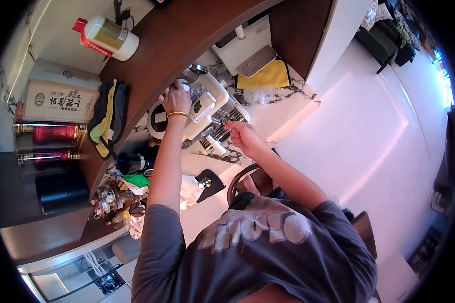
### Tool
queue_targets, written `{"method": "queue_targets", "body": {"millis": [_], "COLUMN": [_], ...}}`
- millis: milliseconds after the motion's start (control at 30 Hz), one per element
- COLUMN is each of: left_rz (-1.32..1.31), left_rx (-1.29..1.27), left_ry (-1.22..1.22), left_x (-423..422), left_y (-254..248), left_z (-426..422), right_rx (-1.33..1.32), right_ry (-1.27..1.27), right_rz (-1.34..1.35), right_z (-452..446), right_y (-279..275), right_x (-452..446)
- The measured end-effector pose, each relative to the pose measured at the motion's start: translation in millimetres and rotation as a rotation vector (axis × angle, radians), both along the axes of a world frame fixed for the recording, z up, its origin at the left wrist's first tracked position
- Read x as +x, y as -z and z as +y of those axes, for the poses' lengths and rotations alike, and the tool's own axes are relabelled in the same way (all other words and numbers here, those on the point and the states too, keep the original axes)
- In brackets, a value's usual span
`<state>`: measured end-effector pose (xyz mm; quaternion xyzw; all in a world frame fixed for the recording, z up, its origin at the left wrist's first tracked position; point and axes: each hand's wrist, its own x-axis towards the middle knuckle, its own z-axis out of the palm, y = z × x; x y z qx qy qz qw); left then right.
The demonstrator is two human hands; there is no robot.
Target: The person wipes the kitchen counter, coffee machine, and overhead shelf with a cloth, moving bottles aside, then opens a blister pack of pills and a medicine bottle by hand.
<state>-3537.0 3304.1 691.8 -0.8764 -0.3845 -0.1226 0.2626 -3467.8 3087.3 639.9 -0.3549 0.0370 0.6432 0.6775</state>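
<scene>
My left hand (177, 99), with a yellow band at the wrist, reaches over the far side of a white tray (219, 91) on the marble counter. Its fingers curl by a small white item and a metal-rimmed glass piece (189, 74); what they grip is hidden. A white box with green print (203, 107) lies in the tray, beside clear plastic. My right hand (241, 136) is closed just beside a metal rack (232, 111) at the tray's near side. Whatever it may pinch is too small to make out. A white cylinder (216, 145) lies near it.
A brown shelf (162, 55) overhangs the left side, bearing a white bottle with a red cap (111, 38), a box (60, 101) and cloths (108, 116). A yellow cloth (265, 76) lies beyond the tray. A chair (237, 182) stands near me.
</scene>
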Motion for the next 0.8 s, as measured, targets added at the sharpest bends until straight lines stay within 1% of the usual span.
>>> {"method": "queue_targets", "body": {"millis": [33,67,100,167,233,267,300,333,367,400,433,500,533,567,633,667,700,733,767,800], "left_rz": [-0.007,0.012,0.033,0.025,-0.052,-0.054,-0.212,-0.37,-0.369,-0.458,-0.547,-0.444,-0.436,-0.417,-0.565,-0.574,-0.647,-0.721,-0.73,-0.624], "left_rx": [0.003,-0.106,-0.217,-0.197,-0.088,-0.087,-0.22,-0.354,-0.352,-0.547,-0.746,-0.67,-0.592,-0.602,-0.681,-0.677,-0.761,-0.841,-0.834,-0.778], "left_ry": [-0.003,-0.032,-0.061,-0.043,0.062,0.068,0.123,0.174,0.173,0.239,0.3,0.465,0.602,0.685,0.677,0.669,0.619,0.569,0.565,0.574], "left_x": [0,1,0,-3,-9,-9,-9,-11,-14,-17,-22,-29,-32,-35,-45,-47,-50,-52,-54,-59], "left_y": [-1,-2,-2,-5,-10,-17,-26,-35,-43,-51,-58,-73,-70,-72,-61,-67,-78,-84,-80,-72], "left_z": [2,7,11,11,5,0,-9,-19,-31,-46,-64,-107,-121,-131,-147,-154,-161,-166,-167,-167], "right_rx": [-0.048,-0.09,-0.089,0.02,0.024,0.018,0.009,0.008,0.056,0.105,0.105,-0.055,-0.041,-0.039,0.005,0.046,0.052,0.175,0.291,0.281], "right_ry": [0.048,0.025,0.024,-0.044,-0.049,-0.005,0.035,0.034,0.044,0.054,0.048,-0.055,-0.028,-0.039,-0.111,-0.086,-0.096,-0.04,0.014,0.03], "right_rz": [0.095,0.165,0.16,0.096,0.037,-0.116,-0.266,-0.263,-0.525,-0.787,-0.786,-1.448,-1.512,-1.519,-1.542,-1.491,-1.495,-1.288,-1.078,-1.056], "right_z": [4,5,4,2,5,9,10,12,16,18,15,5,4,1,-7,-11,-16,-20,-21,-22], "right_y": [-1,-7,-7,-10,-16,-24,-30,-34,-37,-45,-54,-78,-77,-75,-73,-69,-70,-73,-75,-76], "right_x": [-1,0,1,0,-1,-1,-1,1,4,7,10,17,14,13,12,11,10,9,9,6]}}
